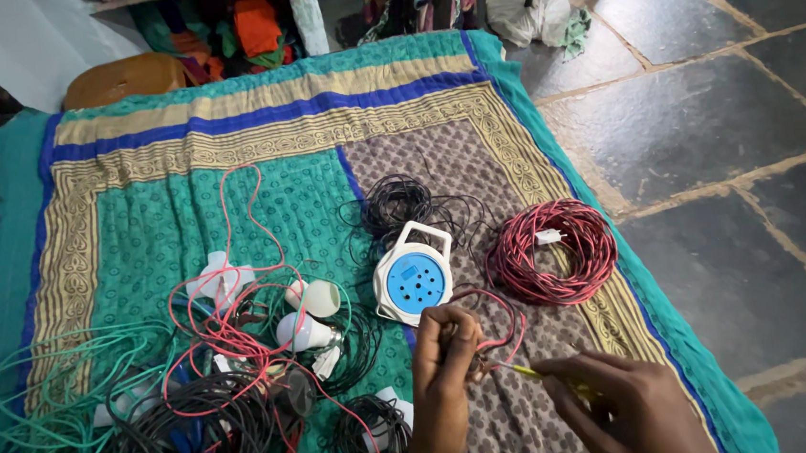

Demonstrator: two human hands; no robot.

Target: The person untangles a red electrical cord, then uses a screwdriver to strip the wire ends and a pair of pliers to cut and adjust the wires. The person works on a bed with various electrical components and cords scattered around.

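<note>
Now, left hand: the left hand (443,372) is up near the front edge of the quilted bedspread (182,225), a green, gold and blue patterned cloth, fingers pinched around the ends of a thin red and black twin wire (492,320).
Right hand: the right hand (624,410) grips a slim yellow-handled screwdriver (529,372), tip aimed at the wire ends in the left hand; the fingers are curled tight on the handle.
Wire in hand: it loops up from the left hand towards the white and blue round extension reel (413,274), which lies flat just behind the hands on the brown-patterned middle panel.
Right side of the bedspread: a neat round coil of red and black twisted wire (551,251) sits beside the reel, close to the right edge, with a small white tag on it.
Behind the reel: a loose bundle of thin black wire (401,203), touching the reel's handle.
Left of the hands: two white bulbs (309,315) lie among tangled red wire (227,307), with a white plastic fitting (218,279) just behind them.
Front left corner: green wire (43,399) spreads out loose; a heavy black coil (189,435) lies beside it.
Beyond the right edge: dark stone floor slabs (719,106).
</note>
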